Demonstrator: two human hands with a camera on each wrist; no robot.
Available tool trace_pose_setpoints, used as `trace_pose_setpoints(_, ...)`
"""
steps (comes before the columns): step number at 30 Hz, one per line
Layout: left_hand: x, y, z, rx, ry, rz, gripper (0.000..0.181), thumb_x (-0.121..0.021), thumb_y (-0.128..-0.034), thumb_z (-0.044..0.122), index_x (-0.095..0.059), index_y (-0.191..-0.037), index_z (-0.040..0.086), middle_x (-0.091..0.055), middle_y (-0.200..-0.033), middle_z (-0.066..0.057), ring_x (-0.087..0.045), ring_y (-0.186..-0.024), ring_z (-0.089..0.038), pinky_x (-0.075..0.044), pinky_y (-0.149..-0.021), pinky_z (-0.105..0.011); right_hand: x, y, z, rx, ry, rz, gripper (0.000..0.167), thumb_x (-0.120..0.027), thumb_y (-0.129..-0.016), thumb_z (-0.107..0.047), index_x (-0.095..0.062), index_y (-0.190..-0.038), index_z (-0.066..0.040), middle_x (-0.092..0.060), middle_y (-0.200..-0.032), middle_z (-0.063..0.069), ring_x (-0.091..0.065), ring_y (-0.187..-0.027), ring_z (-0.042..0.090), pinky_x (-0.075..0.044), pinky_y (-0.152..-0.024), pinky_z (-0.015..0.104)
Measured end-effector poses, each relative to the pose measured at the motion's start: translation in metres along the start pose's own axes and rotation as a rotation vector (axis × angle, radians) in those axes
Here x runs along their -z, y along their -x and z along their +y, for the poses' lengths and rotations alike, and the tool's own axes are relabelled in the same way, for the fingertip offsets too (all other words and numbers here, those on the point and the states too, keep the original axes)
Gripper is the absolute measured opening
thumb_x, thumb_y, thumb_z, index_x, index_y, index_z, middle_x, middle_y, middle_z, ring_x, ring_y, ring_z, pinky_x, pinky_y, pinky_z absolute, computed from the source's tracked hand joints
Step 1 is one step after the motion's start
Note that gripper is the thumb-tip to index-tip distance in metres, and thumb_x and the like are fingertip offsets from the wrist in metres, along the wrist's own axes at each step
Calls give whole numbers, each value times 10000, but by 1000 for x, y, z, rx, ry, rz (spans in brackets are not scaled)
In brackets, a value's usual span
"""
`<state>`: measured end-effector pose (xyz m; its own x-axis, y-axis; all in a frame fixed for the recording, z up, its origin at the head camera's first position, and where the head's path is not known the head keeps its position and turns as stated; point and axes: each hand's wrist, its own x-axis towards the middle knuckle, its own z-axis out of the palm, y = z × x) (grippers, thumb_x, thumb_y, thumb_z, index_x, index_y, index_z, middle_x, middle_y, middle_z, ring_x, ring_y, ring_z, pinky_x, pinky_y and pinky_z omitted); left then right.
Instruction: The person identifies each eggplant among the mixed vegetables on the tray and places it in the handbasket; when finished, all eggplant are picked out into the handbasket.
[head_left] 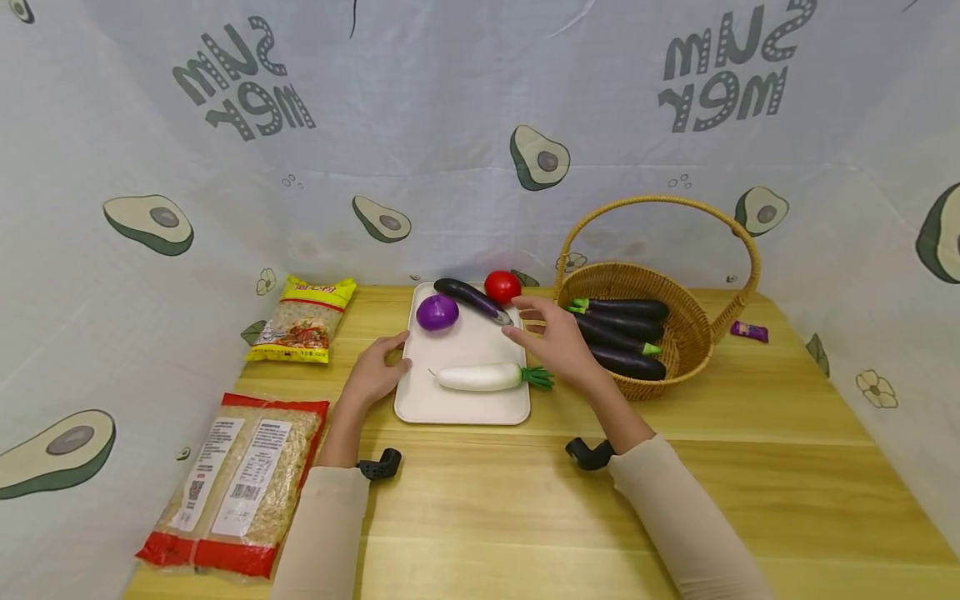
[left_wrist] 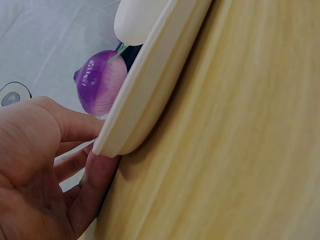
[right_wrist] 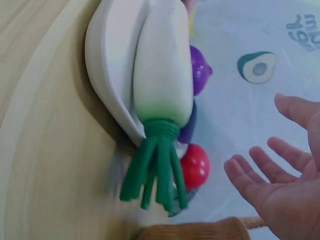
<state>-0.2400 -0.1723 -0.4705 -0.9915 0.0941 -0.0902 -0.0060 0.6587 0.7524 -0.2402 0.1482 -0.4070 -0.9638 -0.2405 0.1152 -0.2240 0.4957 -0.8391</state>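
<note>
A white rectangular tray [head_left: 468, 348] holds a purple onion [head_left: 437, 312], an eggplant [head_left: 468, 298], a red tomato [head_left: 502, 287] and a white radish [head_left: 480, 377]. The radish lies across the near part, its green leaves [right_wrist: 161, 170] sticking out past the right rim. At the tray's left edge, my left hand [head_left: 375, 372] pinches the rim [left_wrist: 132, 107], thumb above and a finger below. My right hand [head_left: 558, 337], fingers spread and holding nothing, hovers by the tray's right edge, between it and the wicker basket [head_left: 693, 321].
Several eggplants [head_left: 622, 325] lie in the basket, whose tall handle [head_left: 660, 200] arches up. A purple-wrapped snack [head_left: 750, 331] is to its right. On the left are a yellow-edged bag [head_left: 303, 321] and a larger red-edged grain bag [head_left: 240, 483]. A printed curtain [head_left: 450, 125] hangs behind.
</note>
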Motion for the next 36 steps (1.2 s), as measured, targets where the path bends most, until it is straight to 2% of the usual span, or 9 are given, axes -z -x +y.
trace_pose_setpoints(6, 0, 0, 0, 3, -4, -3, 598, -614, -1009, 215, -437, -1579, 181, -522, -1519, -151, -398, -1490, -371, -269, -1260, -552, -18, -21, 12, -33, 1, -7, 588, -714, -976, -296, -513, -1468, -46, -531, -1500, 179, -516, -1384, 392, -428, -1170, 544)
trace_pose_setpoints(14, -1, -2, -2, 15, -7, 6, 600, -618, -1006, 222, -440, -1578, 188, -518, -1530, -139, -393, -1496, -367, -267, -1261, -553, -29, -35, 24, -43, 25, -4, 590, -732, -960, -282, -528, -1452, -30, -554, -1477, 199, -527, -1371, 393, -434, -1171, 523)
trace_pose_setpoints(20, -2, -3, -3, 15, -11, 7, 601, -616, -1006, 223, -438, -1579, 188, -506, -1543, -142, -382, -1502, -369, -256, -1266, -547, -33, -45, 32, -67, 74, 2, 569, -731, -962, -301, -539, -1443, -64, -570, -1477, 157, -532, -1373, 374, -449, -1156, 525)
trace_pose_setpoints(29, -1, -4, -2, 20, -8, 10, 602, -606, -1010, 219, -428, -1584, 188, -510, -1532, -149, -384, -1497, -377, -257, -1261, -564, -33, -58, 34, -57, 124, 19, 541, -730, -961, -301, -568, -1403, -36, -599, -1444, 173, -549, -1356, 388, -453, -1147, 533)
trace_pose_setpoints(36, -2, -4, -2, 28, -1, 2, 604, -607, -1010, 220, -425, -1586, 191, -508, -1538, -145, -379, -1502, -374, -255, -1262, -565, -35, -65, 32, -100, 180, -15, 570, -718, -967, -344, -554, -1425, -47, -590, -1443, 183, -567, -1319, 367, -471, -1128, 509)
